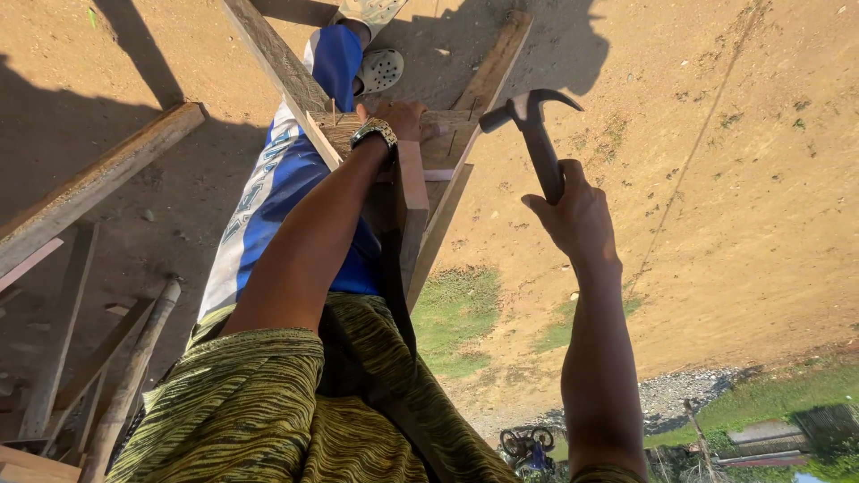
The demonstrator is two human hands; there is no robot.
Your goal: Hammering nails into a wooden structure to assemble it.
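At far left, loose planks (98, 174) and a round pole (134, 367) lie below on the shaded ground, well apart from the work. The person sits astride a timber frame, one leg in blue and white trousers (268, 197) stretched forward, the foot in a pale perforated clog (380, 70) resting on a sloping beam (277, 58), seemingly for balance. The left hand (403, 121), a watch (374, 131) on its wrist, presses flat on a short cross board (447, 143) set between the two beams; its fingers are spread on the wood, not closed round anything, apparently to steady the board. A thin nail (451, 143) appears to stand in that board just beside the fingers, though it is too small to confirm. To the right, the right hand (577, 215) has its grip closed firmly round the lower handle of a claw hammer (532, 125), held raised with the head above the board's right end, near the right beam (497, 63). Beyond lies bare sandy ground (716, 179) far below, with grass patches.
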